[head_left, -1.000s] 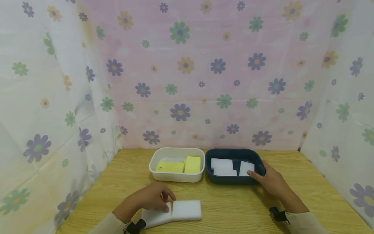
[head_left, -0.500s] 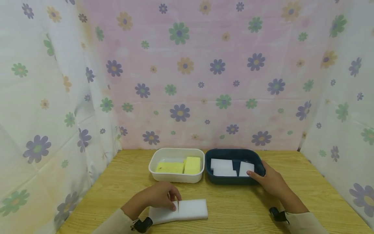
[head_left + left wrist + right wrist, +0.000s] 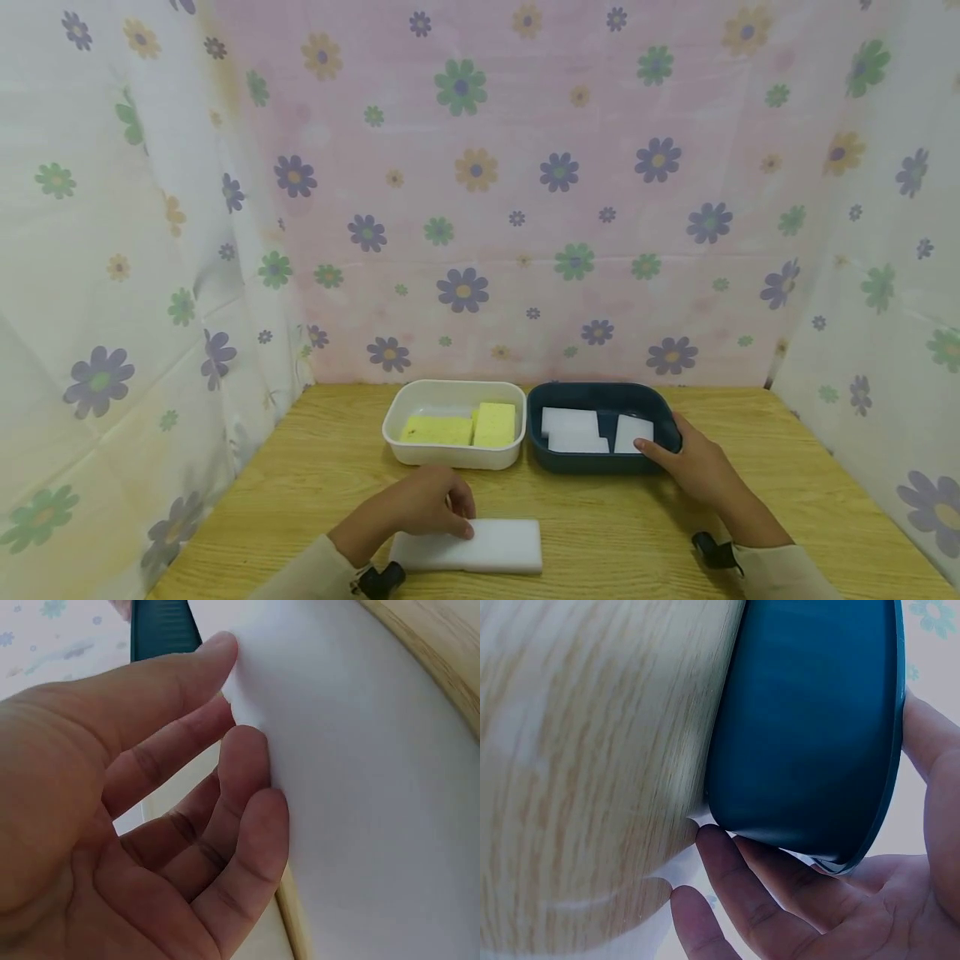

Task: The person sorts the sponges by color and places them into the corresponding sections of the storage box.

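Two white sponges lie end to end on the table, looking like one long slab in the head view. My left hand pinches them at the far edge, thumb on top and fingertips against the side of the white sponge. My right hand grips the right end of a dark blue bin. Its thumb hooks over the rim while the fingers lie along the outside wall of the bin. Inside that bin sit several white sponges.
Left of the dark bin stands a white bin holding yellow sponges. Both bins rest near the back of the wooden table. Flowered cloth hangs behind and on both sides.
My left hand has shifted right, carrying the white sponges along the table. The gap between the two sponges has closed up. My right hand and the bins stay put.
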`<state>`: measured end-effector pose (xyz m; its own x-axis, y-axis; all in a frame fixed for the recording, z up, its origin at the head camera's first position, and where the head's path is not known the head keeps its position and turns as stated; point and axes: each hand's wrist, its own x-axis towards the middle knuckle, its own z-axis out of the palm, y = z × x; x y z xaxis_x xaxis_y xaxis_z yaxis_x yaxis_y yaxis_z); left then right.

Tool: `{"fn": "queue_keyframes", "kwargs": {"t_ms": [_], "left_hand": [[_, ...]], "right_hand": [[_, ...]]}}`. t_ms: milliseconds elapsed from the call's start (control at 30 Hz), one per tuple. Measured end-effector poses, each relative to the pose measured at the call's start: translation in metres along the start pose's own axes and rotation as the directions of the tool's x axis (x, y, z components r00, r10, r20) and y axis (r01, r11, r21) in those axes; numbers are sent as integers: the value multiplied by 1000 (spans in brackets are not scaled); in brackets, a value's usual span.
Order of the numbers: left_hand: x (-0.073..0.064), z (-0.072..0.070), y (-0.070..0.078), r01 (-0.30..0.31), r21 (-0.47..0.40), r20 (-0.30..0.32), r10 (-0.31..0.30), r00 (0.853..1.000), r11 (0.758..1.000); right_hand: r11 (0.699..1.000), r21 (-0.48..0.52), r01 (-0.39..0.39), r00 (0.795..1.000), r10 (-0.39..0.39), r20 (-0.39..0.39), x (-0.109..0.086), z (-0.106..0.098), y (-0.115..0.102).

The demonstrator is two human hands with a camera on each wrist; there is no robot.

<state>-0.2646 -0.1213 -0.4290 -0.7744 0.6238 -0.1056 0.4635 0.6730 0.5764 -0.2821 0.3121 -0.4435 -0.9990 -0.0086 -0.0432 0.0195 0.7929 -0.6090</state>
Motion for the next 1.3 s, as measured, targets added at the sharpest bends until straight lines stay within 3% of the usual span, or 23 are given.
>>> {"fn": "queue_keyframes", "kwargs": {"t_ms": [300, 867, 1067, 1300], "left_hand": [[7, 3, 9, 10, -58, -1, -10, 1000, 998], [18, -2, 16, -53, -113, -105, 41, 994, 992], [22, -5, 21, -42, -137, -118, 26, 993, 990], [28, -7, 30, -85, -132, -138, 67, 988, 988]], "right_hand": [[1000, 7, 0, 1000, 0, 5, 1, 1, 1], [1000, 15, 0, 1000, 0, 8, 1, 1, 2], [1000, 11, 6, 1000, -6, 9, 1, 2, 1], [1000, 14, -2, 1000, 2, 13, 1, 1, 0]]}}
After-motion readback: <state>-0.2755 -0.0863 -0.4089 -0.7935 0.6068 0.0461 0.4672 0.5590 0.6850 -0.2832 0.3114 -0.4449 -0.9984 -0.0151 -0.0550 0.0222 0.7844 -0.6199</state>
